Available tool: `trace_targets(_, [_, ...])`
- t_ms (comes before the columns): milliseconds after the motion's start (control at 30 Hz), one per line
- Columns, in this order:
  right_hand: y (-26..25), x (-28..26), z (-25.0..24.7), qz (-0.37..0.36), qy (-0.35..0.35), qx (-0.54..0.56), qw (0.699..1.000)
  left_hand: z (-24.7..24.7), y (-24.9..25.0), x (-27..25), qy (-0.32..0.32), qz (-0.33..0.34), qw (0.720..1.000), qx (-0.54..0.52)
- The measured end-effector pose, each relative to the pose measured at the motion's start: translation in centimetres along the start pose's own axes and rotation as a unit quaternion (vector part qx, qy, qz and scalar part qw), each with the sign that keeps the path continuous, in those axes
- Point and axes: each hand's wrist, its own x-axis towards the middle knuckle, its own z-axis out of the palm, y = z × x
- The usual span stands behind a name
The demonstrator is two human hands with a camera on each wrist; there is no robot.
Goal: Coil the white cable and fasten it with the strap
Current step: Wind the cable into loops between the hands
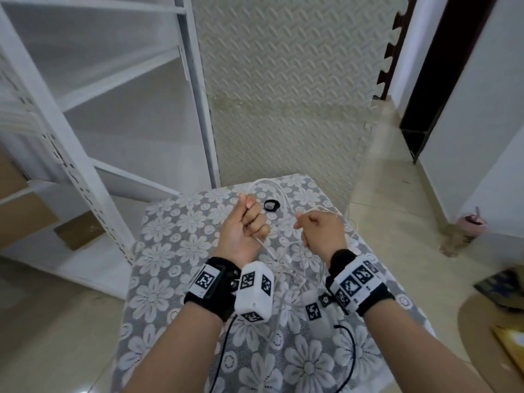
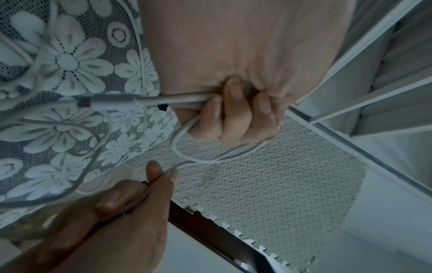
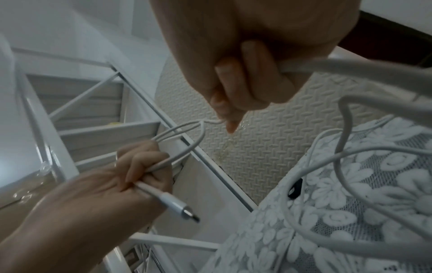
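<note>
**Both hands on the white cable above the desk**

The desk (image 1: 158, 222), draped in a grey lace cloth with white flowers, carries most of the slack. A white shelving unit (image 1: 85, 114) stands to its left, with a textured foam mat (image 1: 283, 80) on the floor beyond.

The white cable (image 1: 276, 191) arches over the far part of the desk and trails back toward the person in loose tangled loops between the two forearms. One short loop bridges the hands in the air.

The left hand (image 1: 242, 229) is raised above the desk, palm turned inward, its grip wrapped tight round the cable near one end. The right hand (image 1: 320, 231) is level with it and just beside it, and its grip is likewise curled round the cable, with a strand nipped between thumb and forefinger, as the right wrist view shows.

The plug (image 3: 178, 206), a slim white barrel with a metal tip, sticks out of the heel of the left fist. Its long axis runs in line with the strand held there, and its tip points back toward the person's wrist and down at the desk.

The strap (image 1: 271, 205), a small black ring, lies flat on the cloth beyond the hands, near the arch of cable, untouched.
</note>
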Motion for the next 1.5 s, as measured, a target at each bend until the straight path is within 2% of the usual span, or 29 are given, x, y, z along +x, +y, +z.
trace_targets(167, [-1.1, -0.3, 0.3, -0.047, -0.023, -0.1, 0.994, 0.2, -0.3, 0.0, 0.027, 0.021, 0.998, 0.056])
trace_targets(333, [-1.5, -0.1, 0.4, -0.028, -0.039, -0.078, 0.996, -0.4, 0.7, -0.1, 0.025, 0.015, 0.999, 0.039])
trace_targets(533, [-2.0, -0.9, 0.7, 0.034, -0.072, 0.106, 0.991, -0.9, 1.3, -0.6, 0.017, -0.007, 1.0, -0.016])
trace_targets(633, [-2.8, -1.2, 1.0, 0.09, -0.119, 0.234, 0.961, -1.0, 0.7, -0.8, 0.012, -0.01, 0.998, -0.056])
trace_targets(700, [-3.1, -1.2, 1.0, 0.099, -0.129, 0.289, 0.944, -1.0, 0.5, -0.9, 0.014, -0.008, 0.998, -0.063])
trace_targets(833, [-3.4, -1.6, 1.3, 0.08, -0.104, 0.253, 0.958, -0.9, 0.6, -1.0, 0.014, 0.005, 0.994, -0.11])
trace_targets(1167, [-2.9, -2.2, 2.7, 0.056, -0.114, 0.185, 0.974, -0.7, 1.3, -0.4, 0.034, 0.051, 0.979, -0.196])
trace_targets(1300, [-2.7, -2.3, 2.9, 0.061, -0.104, 0.208, 0.971, -0.7, 1.3, -0.4, 0.038, 0.065, 0.98, -0.182])
trace_targets(1433, [-2.8, -1.8, 2.3, 0.108, -0.163, 0.281, 0.94, -0.6, 1.5, -0.5, 0.02, 0.047, 0.988, -0.147])
trace_targets(1500, [-3.0, -1.4, 2.1, 0.115, -0.179, 0.283, 0.935, -0.7, 1.7, -0.6, 0.014, 0.04, 0.99, -0.138])
